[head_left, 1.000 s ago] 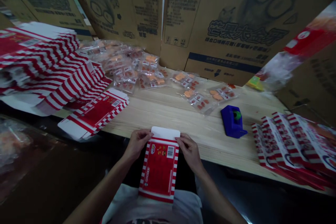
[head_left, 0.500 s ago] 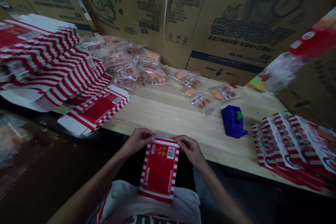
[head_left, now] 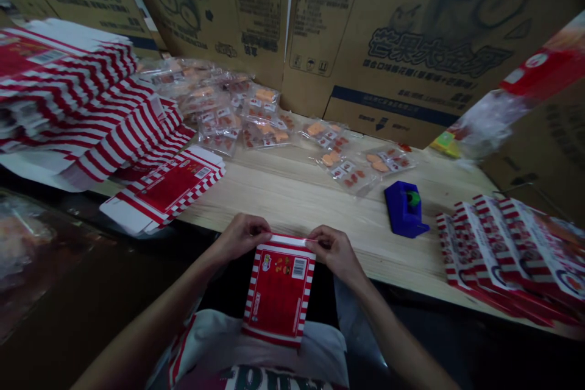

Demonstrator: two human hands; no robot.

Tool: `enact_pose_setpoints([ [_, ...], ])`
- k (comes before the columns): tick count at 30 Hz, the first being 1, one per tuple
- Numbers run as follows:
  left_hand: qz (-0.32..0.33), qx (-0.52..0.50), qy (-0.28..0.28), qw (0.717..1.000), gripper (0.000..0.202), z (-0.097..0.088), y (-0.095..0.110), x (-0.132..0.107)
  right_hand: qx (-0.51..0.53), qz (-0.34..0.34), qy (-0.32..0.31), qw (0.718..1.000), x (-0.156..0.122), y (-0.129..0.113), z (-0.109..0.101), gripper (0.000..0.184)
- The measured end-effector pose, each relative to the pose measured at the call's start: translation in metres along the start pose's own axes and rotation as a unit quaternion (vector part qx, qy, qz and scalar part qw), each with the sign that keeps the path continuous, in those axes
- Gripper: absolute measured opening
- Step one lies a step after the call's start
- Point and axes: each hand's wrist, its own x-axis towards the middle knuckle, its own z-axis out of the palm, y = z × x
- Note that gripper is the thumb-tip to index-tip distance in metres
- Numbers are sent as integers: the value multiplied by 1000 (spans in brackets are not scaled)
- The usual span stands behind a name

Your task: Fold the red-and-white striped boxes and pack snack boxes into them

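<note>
The box (head_left: pixel 278 289) is red with red-and-white striped edges; the tape dispenser (head_left: pixel 404 209) is blue; the table (head_left: pixel 292 195) is pale wood; the cartons (head_left: pixel 402 30) are brown.

Your clothing: one white T-shirt (head_left: pixel 214 341), red stripes at left, dark lettering in front; left hand (head_left: pixel 240 237), right hand (head_left: pixel 336 251), forearms bare.

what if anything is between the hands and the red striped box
Nothing visible. The left hand and right hand both grip the top corners of the red striped box, touching the cardboard directly.
</note>
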Motion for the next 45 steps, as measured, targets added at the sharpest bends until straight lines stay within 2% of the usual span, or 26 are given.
enact_pose_setpoints([
  [5, -9, -6, -3, 1000, 21, 2, 1, 4, 26, 3, 10, 1000, 1, -2, 0, 16],
  [8, 5, -13, 10, 1000, 23, 6, -1, -2, 46, -9, 22, 999, -6, 4, 1, 20],
  [11, 6, -63, 17, 998, 19, 11, -9, -12, 72, -19, 38, 997, -17, 12, 6, 17],
  [13, 4, -90, 43, 995, 18, 17, -16, -16, 101, -26, 57, 993, -23, 16, 11, 13],
  [17, 25, -76, 84, 993, 14, 26, -27, -19, 145, -31, 89, 985, -32, 22, 24, 7],
  [19, 45, -74, 91, 992, 14, 28, -27, -19, 162, -26, 80, 983, -35, 22, 27, 12],
  [21, 46, -90, 107, 989, 14, 27, -25, -18, 179, -21, 73, 981, -37, 23, 23, 27],
  [22, 41, -99, 112, 988, 13, 27, -24, -18, 184, -21, 83, 979, -37, 23, 18, 36],
  [24, 35, -112, 111, 987, 14, 26, -23, -19, 170, -30, 145, 974, -37, 27, -2, 44],
  [26, 34, -131, 107, 985, 16, 29, -24, -21, 115, -60, 249, 960, -35, 34, -34, 35],
  [29, -5, -205, 129, 970, 16, 38, -30, -26, 12, -108, 431, 896, -31, 48, -94, 24],
  [31, -51, -259, 157, 952, 20, 46, -36, -28, -44, -91, 522, 847, -29, 56, -136, 31],
  [32, -74, -280, 166, 943, 24, 49, -39, -28, -63, -71, 549, 831, -27, 60, -154, 36],
  [34, -117, -313, 172, 927, 33, 54, -42, -27, -83, -33, 562, 822, -23, 65, -184, 40],
  [37, -157, -340, 165, 912, 40, 56, -38, -26, -80, -1, 525, 847, -12, 69, -208, 36],
  [40, -168, -348, 172, 906, 42, 55, -32, -26, -59, 23, 489, 870, -3, 72, -213, 35],
  [45, -186, -363, 181, 895, 46, 54, -24, -25, -9, 29, 496, 868, 4, 73, -211, 34],
])
